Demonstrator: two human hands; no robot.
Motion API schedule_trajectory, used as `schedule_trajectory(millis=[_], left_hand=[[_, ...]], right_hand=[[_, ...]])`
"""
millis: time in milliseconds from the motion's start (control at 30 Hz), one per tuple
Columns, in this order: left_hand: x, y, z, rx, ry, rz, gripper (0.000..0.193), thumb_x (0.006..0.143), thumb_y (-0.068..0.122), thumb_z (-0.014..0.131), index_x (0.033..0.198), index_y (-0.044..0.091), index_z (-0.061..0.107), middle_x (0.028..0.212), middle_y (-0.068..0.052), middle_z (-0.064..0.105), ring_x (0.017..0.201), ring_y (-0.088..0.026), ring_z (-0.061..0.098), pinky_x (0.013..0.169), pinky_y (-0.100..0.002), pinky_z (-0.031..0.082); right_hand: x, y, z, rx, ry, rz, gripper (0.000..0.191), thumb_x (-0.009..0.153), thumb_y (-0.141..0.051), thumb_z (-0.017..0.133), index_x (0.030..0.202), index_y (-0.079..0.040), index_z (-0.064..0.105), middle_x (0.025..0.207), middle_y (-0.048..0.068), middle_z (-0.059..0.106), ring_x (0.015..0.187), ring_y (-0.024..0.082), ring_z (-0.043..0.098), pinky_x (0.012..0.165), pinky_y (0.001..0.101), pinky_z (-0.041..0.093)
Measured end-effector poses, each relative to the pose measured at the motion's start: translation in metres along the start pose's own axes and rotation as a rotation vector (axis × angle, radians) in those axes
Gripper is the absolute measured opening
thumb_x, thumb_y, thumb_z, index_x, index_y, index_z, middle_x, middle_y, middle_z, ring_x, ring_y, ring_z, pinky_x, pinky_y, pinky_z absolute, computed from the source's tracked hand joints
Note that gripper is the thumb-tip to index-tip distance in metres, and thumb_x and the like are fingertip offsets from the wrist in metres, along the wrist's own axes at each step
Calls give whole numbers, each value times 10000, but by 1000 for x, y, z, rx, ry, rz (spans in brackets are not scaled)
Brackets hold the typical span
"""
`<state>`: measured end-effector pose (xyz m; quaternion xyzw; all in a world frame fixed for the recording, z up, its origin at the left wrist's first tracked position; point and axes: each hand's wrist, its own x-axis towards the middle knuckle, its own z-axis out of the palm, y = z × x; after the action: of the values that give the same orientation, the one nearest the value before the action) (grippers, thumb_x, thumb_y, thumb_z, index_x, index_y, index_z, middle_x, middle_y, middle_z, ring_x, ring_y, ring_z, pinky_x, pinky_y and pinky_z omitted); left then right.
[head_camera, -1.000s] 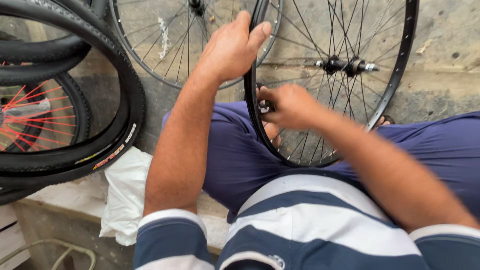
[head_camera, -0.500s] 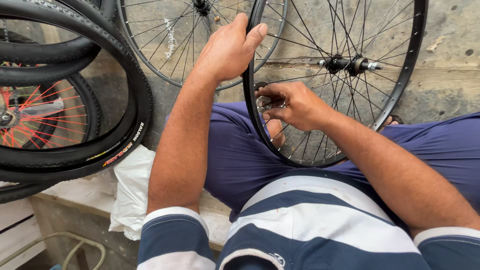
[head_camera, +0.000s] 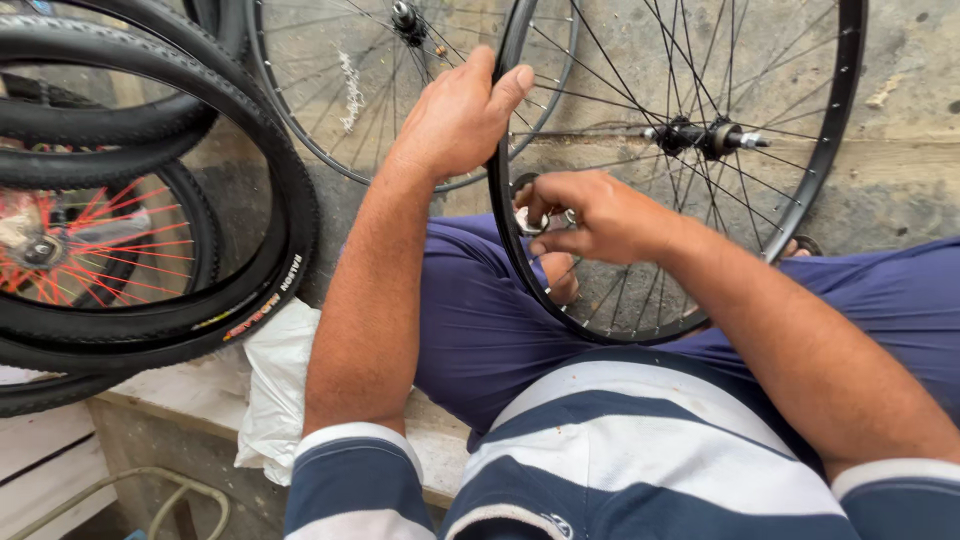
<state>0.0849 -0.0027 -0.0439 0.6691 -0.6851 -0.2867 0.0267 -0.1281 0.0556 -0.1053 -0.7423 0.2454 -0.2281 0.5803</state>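
Far left, 9 o'clock: stack of black tyres (head_camera: 250, 170), with a red-spoked wheel (head_camera: 90, 250) behind them. Lower left, 7 o'clock: white plastic bag (head_camera: 275, 390) on a concrete ledge (head_camera: 170, 395). Top, 11 o'clock: second bare wheel (head_camera: 340, 90) leaning on the wall. Left hand (head_camera: 455, 115) at 12 o'clock, fingers wrapped over the black wheel rim (head_camera: 845, 120), thumb on the near side, clamped on it. Wheel stands upright between the knees, resting on the blue-trousered lap, hub (head_camera: 700, 135) at 1 o'clock. Right hand (head_camera: 590, 215), centre, fingers pinched together on a small round metal tool (head_camera: 530, 220) at the rim's inner edge, among the spokes
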Motion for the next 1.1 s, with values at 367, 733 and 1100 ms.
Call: schedule_trajectory(millis=[367,733,1100], left_hand=[[0,-4,0,61,-6,-47,581,1038,568,458,1045,-1,574,1031,-258,705,1044,-464,649,881,-558,484],[-2,-5,-2,49,-8,-53,570,1042,566,448,1080,11,573,1044,-248,703,1045,-465,645,856,-556,486],[1,-14,1,80,-5,-61,565,1045,553,453,1082,2,573,1052,-261,700,1049,-481,632,866,-566,475]], right_hand=[[-13,12,-20,-117,112,-116,240,822,-187,808,986,-44,707,966,100,729,911,292,713,765,393,559],[-1,12,1,-2,129,84,238,925,-221,724,1119,-86,754,965,104,779,867,266,768,768,366,586],[6,11,19,-48,182,124,272,857,-268,744,1032,-59,743,874,130,759,806,284,747,716,385,571]])
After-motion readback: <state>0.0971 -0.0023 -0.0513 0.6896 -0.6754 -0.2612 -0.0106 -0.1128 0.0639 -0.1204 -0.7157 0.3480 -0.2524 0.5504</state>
